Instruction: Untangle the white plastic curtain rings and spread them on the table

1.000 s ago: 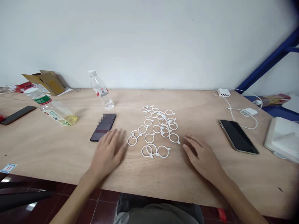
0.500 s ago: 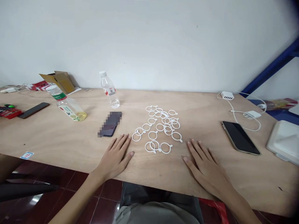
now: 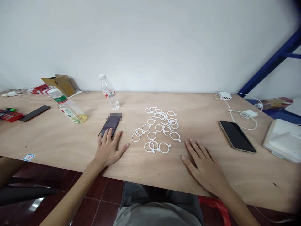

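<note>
Several white plastic rings (image 3: pixel 160 127) lie scattered in a loose pile at the middle of the wooden table (image 3: pixel 70 138). My left hand (image 3: pixel 108 149) lies flat and open to their left, fingers spread, fingertips touching the near end of a dark phone (image 3: pixel 110 125). My right hand (image 3: pixel 203 164) rests flat and open on the table to the right of the rings, fingers stretched out, holding nothing. Neither hand touches a ring.
A clear water bottle (image 3: pixel 108 91) stands behind the phone. A bottle with yellow liquid (image 3: pixel 69 110) lies at the left, near another phone (image 3: pixel 35 113) and a cardboard box (image 3: pixel 60 83). At the right are a black phone (image 3: pixel 236 136), white chargers with cable (image 3: pixel 235 108), and a white box (image 3: pixel 283 139).
My left hand has slid left and forward from beside the rings onto the near end of the dark phone. My right hand has stayed flat in about the same place.
</note>
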Tool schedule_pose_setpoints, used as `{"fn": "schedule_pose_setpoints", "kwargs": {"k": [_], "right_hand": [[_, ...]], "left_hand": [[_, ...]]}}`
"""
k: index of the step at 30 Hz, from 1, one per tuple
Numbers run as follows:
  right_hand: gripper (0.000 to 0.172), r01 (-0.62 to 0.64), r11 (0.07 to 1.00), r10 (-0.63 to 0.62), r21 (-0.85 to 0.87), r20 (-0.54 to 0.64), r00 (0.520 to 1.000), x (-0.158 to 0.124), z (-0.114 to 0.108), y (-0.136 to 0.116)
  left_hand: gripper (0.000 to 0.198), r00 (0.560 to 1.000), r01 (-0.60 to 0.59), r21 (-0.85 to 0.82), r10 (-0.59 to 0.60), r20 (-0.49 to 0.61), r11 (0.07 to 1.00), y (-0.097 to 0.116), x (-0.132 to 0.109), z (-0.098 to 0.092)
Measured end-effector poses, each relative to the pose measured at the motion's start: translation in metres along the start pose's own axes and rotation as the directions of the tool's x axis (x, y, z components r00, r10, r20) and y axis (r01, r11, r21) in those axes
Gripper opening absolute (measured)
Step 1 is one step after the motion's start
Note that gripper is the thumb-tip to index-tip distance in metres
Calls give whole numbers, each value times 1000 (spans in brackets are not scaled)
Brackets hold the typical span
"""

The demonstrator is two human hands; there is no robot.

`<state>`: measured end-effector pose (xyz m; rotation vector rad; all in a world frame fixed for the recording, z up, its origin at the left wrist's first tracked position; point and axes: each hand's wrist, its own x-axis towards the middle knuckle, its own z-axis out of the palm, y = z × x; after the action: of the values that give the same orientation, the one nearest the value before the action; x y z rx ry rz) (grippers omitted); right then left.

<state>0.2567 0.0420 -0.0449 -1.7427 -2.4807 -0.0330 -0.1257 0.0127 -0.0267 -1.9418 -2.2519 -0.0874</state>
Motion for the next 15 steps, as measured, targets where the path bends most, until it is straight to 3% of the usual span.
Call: {"fn": "schedule_pose_setpoints", "kwargs": {"k": [15], "right_hand": [[68, 17, 1000, -17, 7, -52, 998, -1, 2, 1]], "left_hand": [[78, 999, -23, 5, 23, -45, 1000, -1, 2, -5]]}}
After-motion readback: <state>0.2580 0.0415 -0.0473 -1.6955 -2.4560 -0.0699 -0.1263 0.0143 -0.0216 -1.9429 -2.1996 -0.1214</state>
